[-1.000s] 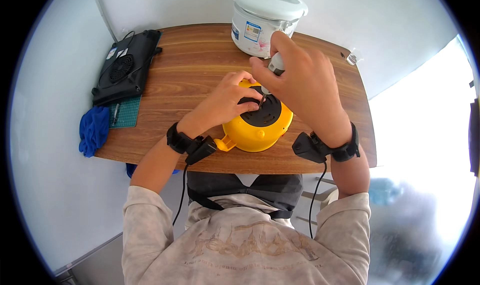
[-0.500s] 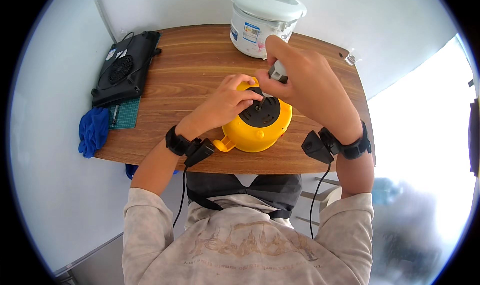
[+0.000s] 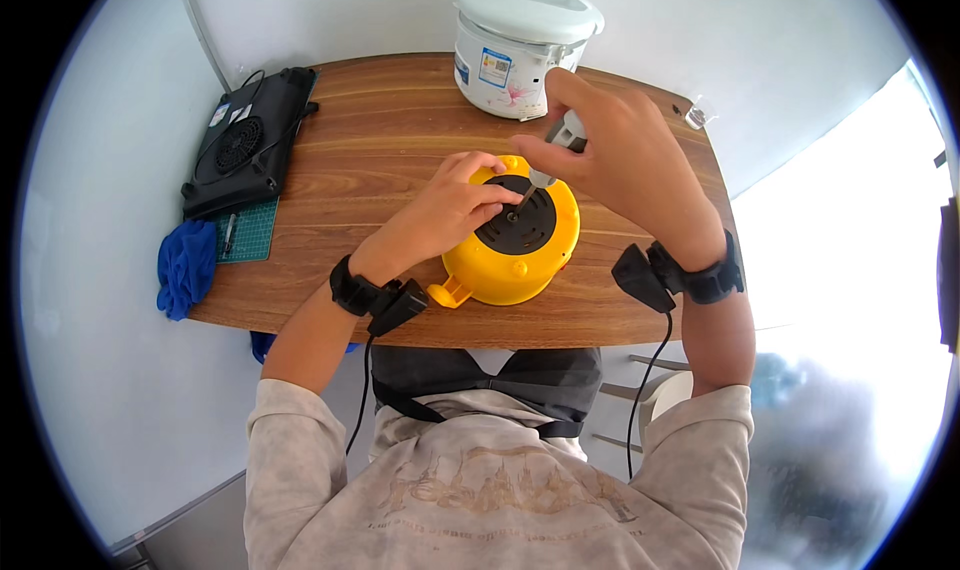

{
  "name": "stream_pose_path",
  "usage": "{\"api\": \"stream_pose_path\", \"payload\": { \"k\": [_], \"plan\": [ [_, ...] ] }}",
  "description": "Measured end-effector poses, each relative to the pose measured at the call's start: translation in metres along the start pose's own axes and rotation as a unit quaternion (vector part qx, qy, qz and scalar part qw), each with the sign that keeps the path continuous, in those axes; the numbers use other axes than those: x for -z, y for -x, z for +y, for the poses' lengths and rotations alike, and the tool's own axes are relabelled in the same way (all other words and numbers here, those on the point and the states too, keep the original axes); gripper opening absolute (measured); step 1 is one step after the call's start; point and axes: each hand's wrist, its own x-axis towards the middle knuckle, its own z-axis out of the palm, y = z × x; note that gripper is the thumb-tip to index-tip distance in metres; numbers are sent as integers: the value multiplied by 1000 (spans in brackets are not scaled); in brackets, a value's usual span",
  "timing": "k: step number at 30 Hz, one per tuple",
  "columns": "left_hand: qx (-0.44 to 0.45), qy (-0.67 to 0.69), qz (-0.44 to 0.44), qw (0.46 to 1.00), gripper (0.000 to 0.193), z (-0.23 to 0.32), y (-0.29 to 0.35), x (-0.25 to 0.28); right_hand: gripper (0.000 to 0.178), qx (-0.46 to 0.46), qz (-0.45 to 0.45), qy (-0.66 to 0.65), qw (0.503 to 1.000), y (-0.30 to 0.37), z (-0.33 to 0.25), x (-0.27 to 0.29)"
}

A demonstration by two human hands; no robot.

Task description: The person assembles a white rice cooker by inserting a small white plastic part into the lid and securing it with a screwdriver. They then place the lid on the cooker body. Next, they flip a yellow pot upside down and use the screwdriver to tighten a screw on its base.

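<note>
A yellow round appliance (image 3: 510, 260) lies upside down on the wooden table (image 3: 390, 120), its black base plate (image 3: 515, 225) facing up. My left hand (image 3: 450, 210) rests on its left top edge, fingertips touching the black plate. My right hand (image 3: 620, 160) is raised above the appliance and grips a grey-handled screwdriver (image 3: 560, 140). The tool points down, its tip at the middle of the black plate. Both wrists carry black bands with cables.
A white rice cooker (image 3: 520, 45) stands at the table's far edge behind my right hand. A black flat device (image 3: 245, 155) lies at the left, beside a green cutting mat (image 3: 245, 235) and a blue cloth (image 3: 185, 270). A small clear item (image 3: 697, 117) sits far right.
My right hand has lifted and shifted right with the screwdriver, standing it more upright over the black plate. My left hand stays on the appliance.
</note>
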Motion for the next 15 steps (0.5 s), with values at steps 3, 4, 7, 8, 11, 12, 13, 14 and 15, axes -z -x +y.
{"api": "stream_pose_path", "payload": {
  "k": [3,4,7,8,11,12,13,14,15],
  "plan": [
    [-11,2,5,1000,21,-3,1,-3,24,5,37,8,999,3,-2,-4],
    [-15,5,6,1000,21,-3,1,-4,22,1,50,9,999,4,-4,-5],
    [-20,2,15,1000,19,-3,1,-4,19,4,69,29,997,4,-7,-6],
    [-18,3,14,1000,19,-2,1,-4,19,0,70,33,997,4,-7,-7],
    [-16,5,14,1000,19,-2,1,-3,20,-6,75,40,996,4,-3,-9],
    [-17,7,15,1000,19,-3,1,-4,20,-6,79,40,996,4,-3,-9],
    [-18,9,15,1000,19,-3,1,-5,20,-5,83,40,996,4,-2,-9],
    [-15,11,15,1000,19,-3,1,-5,20,-7,81,42,996,4,-2,-9],
    [-13,12,14,1000,19,-2,0,-5,21,-9,80,43,996,5,-3,-8]
  ]
}}
